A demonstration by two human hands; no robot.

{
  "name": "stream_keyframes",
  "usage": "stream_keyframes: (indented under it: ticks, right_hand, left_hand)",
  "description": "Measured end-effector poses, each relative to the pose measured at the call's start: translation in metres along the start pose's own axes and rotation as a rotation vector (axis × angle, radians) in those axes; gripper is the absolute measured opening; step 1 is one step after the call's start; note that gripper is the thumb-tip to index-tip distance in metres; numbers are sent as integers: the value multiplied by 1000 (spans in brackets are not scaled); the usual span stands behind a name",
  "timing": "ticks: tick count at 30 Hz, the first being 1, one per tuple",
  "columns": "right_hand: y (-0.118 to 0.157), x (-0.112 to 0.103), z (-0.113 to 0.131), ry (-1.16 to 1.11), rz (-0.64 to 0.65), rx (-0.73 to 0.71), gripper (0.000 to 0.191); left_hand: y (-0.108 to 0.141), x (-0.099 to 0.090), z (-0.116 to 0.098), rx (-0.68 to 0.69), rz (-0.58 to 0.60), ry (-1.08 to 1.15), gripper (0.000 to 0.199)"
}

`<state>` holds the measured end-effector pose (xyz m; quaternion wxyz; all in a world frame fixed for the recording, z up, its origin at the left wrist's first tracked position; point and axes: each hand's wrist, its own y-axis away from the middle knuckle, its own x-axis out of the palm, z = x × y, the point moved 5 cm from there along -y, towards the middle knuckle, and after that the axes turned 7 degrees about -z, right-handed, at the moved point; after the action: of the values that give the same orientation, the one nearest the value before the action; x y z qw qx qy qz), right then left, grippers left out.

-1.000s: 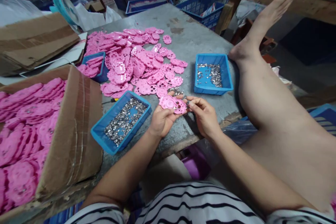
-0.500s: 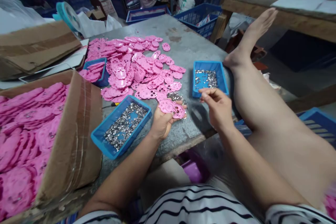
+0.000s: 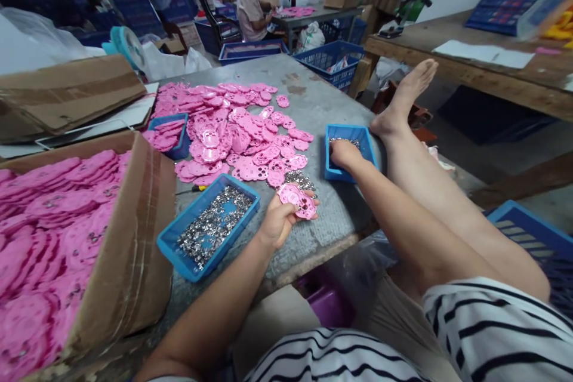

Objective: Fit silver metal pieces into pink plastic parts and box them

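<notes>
My left hand (image 3: 278, 221) holds a pink plastic plate (image 3: 297, 200) with holes in it, thumb on top, just above the table's front part. My right hand (image 3: 345, 155) reaches down into the right blue tray (image 3: 372, 152), which has small silvery metal pieces (image 3: 353, 142) in it; its fingertips are hidden there. Left of my left hand lies a longer blue tray (image 3: 178, 258) of similar metal pieces (image 3: 215, 224). A small heap of metal pieces (image 3: 299, 179) lies just behind the held plate. Behind that spreads a large pile of pink plates (image 3: 237, 131).
An open cardboard box (image 3: 134, 250) full of pink plates stands at the left, near a small blue bin (image 3: 182, 142). A bare leg (image 3: 430, 173) rests along the table's right side. Behind, a person (image 3: 251, 9) sits at another table (image 3: 320, 14).
My right hand has moved forward and down into the right blue tray. My left hand still holds the pink plate. The view has tilted up, showing more of the room.
</notes>
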<state>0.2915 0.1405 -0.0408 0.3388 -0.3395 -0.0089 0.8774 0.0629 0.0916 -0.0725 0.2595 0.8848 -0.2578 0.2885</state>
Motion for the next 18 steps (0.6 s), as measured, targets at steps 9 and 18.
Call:
stream_keyframes:
  ticks: [9,18]
  right_hand:
    - [29,9,1,347,190,12,32]
    - [41,18,24,587,310,32,28]
  left_hand:
    - [-1,-1,-1,16,-31,-6,48]
    - [-2,-4,-4,60,-61,18,49]
